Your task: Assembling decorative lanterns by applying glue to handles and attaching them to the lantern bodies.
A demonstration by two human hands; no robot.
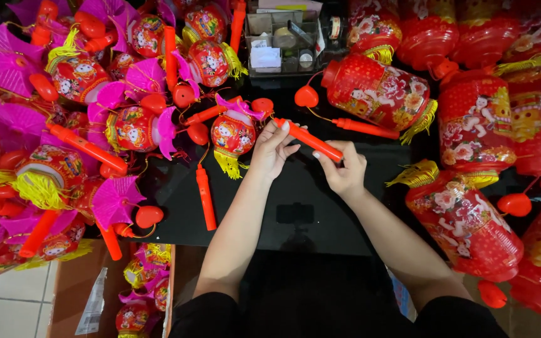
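— Red plastic, that stick [308,140]: who has it?
— Both hands. The left hand [272,152] pinches its upper end between thumb and fingertips, and the right hand [344,170] pinches the lower end the same way. The stick slants from ten o'clock down to four o'clock over the black tabletop [295,206].
— What sits nearest the left hand?
— At its nine o'clock, just beside it, a small round red lantern [233,134] with pink paper fins and a yellow tassel. Another loose red stick [205,197] lies at its seven o'clock.
— And around the right hand?
— At one o'clock a large red cylinder lantern [380,94] lies tilted, a red handle [365,129] beside it. At four o'clock another big flowered lantern [468,228] rests on the edge.
— Anything at twelve?
— A grey desk organiser [283,37], well apart from both hands. Heaps of small pink-finned lanterns [82,112] fill the nine o'clock side.
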